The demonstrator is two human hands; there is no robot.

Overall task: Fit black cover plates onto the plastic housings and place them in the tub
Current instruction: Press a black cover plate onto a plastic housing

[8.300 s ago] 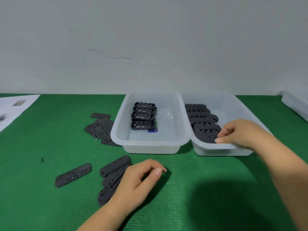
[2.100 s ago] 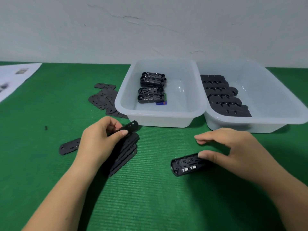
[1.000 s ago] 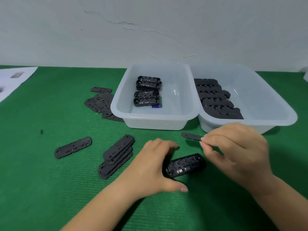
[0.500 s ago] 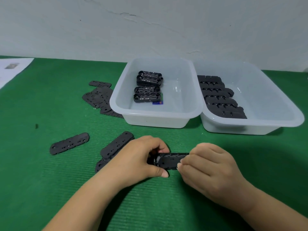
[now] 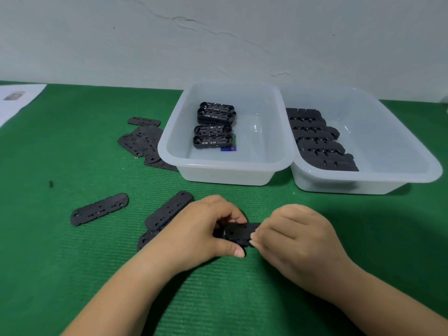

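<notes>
While my left hand (image 5: 198,229) is gripping one end of the housing, my right hand (image 5: 294,235) is pinching the black cover plate (image 5: 240,232) lying between both sets of fingers. I am keeping them low over the green tabletop (image 5: 72,263), with the tub (image 5: 225,166) lying beyond my fingers.

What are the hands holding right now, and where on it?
Both hold one black housing with a cover plate on top: left hand at its left end, right hand at its right end.

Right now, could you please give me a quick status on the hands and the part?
Left hand and right hand both gripping the housing, cover plate on top. Not yet in the tub. Nothing in the way.
</notes>
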